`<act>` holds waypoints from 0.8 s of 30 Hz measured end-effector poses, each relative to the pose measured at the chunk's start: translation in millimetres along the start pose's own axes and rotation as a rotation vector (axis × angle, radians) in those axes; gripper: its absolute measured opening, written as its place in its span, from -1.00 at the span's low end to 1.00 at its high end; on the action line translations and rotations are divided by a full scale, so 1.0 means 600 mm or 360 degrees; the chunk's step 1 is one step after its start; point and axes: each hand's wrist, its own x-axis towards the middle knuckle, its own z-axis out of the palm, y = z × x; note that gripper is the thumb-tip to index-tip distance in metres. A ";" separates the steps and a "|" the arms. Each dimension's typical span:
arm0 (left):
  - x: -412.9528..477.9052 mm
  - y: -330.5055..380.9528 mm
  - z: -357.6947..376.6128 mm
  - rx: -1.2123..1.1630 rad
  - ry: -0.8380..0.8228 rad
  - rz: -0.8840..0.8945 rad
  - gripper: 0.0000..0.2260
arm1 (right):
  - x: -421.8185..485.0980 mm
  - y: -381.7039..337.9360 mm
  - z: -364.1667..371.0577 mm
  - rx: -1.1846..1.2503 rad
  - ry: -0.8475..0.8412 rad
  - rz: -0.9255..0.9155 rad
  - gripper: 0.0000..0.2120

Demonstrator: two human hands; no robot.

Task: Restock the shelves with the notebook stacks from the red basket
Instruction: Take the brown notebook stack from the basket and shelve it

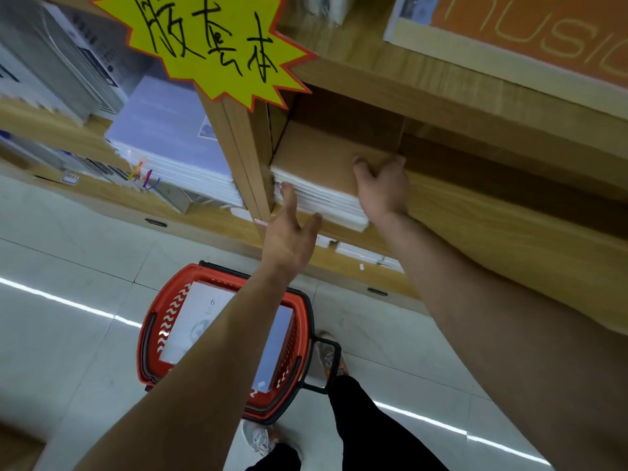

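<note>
A stack of brown-covered notebooks (pixel 316 164) with white page edges lies on the wooden shelf (pixel 475 239), against the left divider. My right hand (pixel 382 186) rests on the stack's right end, fingers curled over its top and side. My left hand (pixel 289 229) is open, fingers straight, its fingertips at the stack's front edge. Below on the floor stands the red basket (pixel 154 338) with pale notebooks (pixel 200 317) inside; my left forearm crosses over it.
A yellow starburst sign (pixel 210 45) hangs from the divider above. The left bay holds a pile of bluish wrapped notebooks (pixel 170 144) and grey books. An orange book (pixel 526 32) lies on the upper shelf. My feet stand by the basket on the tiled floor.
</note>
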 end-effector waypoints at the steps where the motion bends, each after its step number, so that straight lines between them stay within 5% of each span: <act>1: 0.000 -0.001 -0.003 0.0013 -0.0011 0.0005 -0.32 | 0.003 0.001 -0.005 0.0015 -0.0047 0.0001 -0.46; 8: -0.003 -0.007 -0.018 0.0056 -0.0156 0.0004 -0.27 | -0.057 0.032 -0.011 0.0256 -0.0148 -0.0011 -0.36; 16: -0.007 -0.018 -0.016 0.0098 0.0003 0.0045 -0.36 | -0.048 0.038 -0.008 0.0143 -0.0149 -0.0093 -0.36; 24: -0.004 -0.039 0.000 0.0115 -0.0134 -0.0009 -0.31 | -0.072 0.054 -0.045 0.0038 -0.0343 -0.0090 -0.37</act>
